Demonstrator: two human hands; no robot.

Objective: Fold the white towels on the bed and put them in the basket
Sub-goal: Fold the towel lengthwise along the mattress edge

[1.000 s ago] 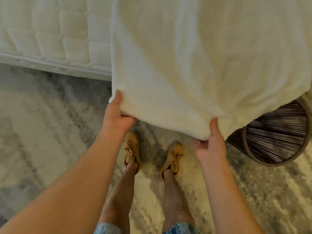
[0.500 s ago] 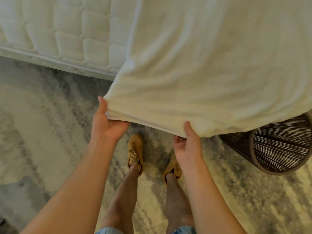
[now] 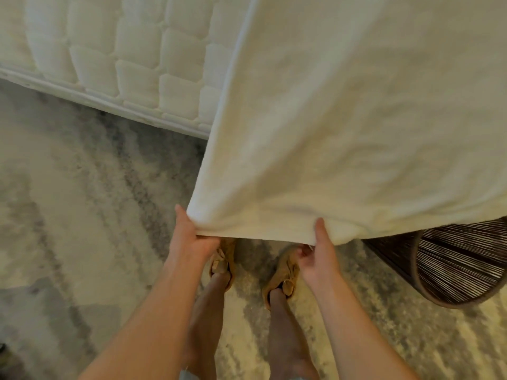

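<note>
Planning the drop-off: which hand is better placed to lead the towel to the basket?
Probably the right hand: it pinches the towel at its lower edge nearest the basket; the left hand grips the corner farther away.

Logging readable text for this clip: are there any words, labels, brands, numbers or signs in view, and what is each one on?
None: no readable text shows anywhere in this view.
The towel shows no tag or print.
The mattress, basket, shoes and rug show no lettering, logo or number.
</note>
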